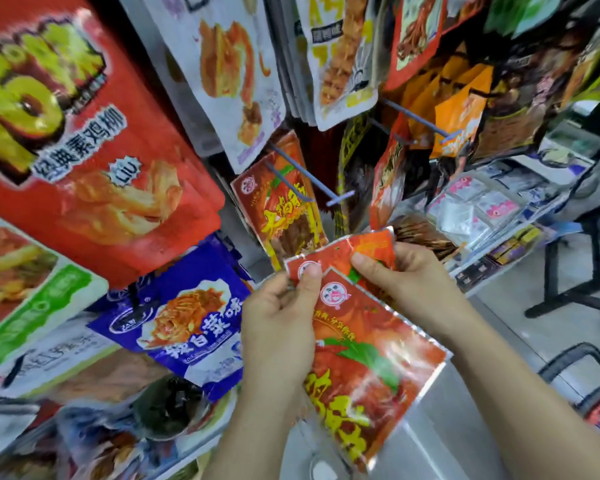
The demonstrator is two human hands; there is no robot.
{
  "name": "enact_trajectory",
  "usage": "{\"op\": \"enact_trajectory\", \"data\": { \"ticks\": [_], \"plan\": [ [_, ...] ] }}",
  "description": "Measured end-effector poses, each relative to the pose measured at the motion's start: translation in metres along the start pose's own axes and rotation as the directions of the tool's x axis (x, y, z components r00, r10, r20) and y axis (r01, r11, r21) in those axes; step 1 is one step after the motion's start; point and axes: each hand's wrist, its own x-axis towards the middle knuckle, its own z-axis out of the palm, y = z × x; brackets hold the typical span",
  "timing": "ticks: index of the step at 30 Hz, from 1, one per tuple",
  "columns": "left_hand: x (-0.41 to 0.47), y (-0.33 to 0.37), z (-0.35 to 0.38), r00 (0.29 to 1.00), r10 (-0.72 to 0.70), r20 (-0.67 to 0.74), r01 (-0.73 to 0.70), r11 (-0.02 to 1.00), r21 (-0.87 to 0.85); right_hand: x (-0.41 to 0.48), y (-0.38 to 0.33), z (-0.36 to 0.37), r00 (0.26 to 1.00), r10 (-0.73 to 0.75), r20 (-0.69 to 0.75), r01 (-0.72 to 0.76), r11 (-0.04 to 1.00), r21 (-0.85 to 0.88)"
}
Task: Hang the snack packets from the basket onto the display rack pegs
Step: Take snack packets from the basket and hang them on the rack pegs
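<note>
Two shiny red foil snack packets (pixel 371 368) are held between both hands, just below a grey wire peg (pixel 305 174) where a matching packet (pixel 281 209) hangs. The rear packet's top corners are pinched by the left hand (pixel 278 327) and the right hand (pixel 406 282).

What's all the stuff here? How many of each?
held red packets: two, red, yellow letters, in both hands
hanging red packet: one, same design, on a peg above the hands
pegs: several, grey-blue, rack centre
big red packet: one showing, red, upper left
purple packet: one, purple, left of the hands
white packets: several, white, top centre
orange packet: one, orange, upper right
left hand: one, pinching the held packets
right hand: one, pinching the rear held packet
</note>
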Motion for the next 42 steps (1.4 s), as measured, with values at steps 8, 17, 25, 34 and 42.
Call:
{"op": "enact_trajectory", "data": {
  "ticks": [8, 17, 25, 34, 42],
  "plan": [
    [0.04, 0.01, -0.001, 0.981, 0.152, -0.119, -0.146, 0.988, 0.059, 0.04, -0.024, 0.026, 0.991, 0.124, -0.039, -0.119, 0.986, 0.117],
    [0.051, 0.011, 0.007, 0.961, 0.219, -0.17, -0.203, 0.973, 0.107, 0.064, -0.028, 0.024, 0.986, 0.167, -0.005, -0.163, 0.972, 0.166],
    [0.049, 0.004, 0.021, 0.939, 0.213, -0.271, -0.191, 0.976, 0.104, 0.071, -0.025, 0.014, 0.988, 0.133, 0.072, -0.141, 0.982, 0.124],
    [0.053, 0.008, 0.028, 0.929, 0.169, -0.33, -0.164, 0.985, 0.044, 0.089, -0.025, 0.01, 0.985, 0.113, 0.132, -0.117, 0.993, 0.023],
    [0.064, 0.003, 0.032, 0.9, 0.119, -0.419, -0.129, 0.992, 0.005, 0.084, -0.027, -0.021, 0.968, 0.191, 0.164, -0.205, 0.976, 0.072]
  ]
}}
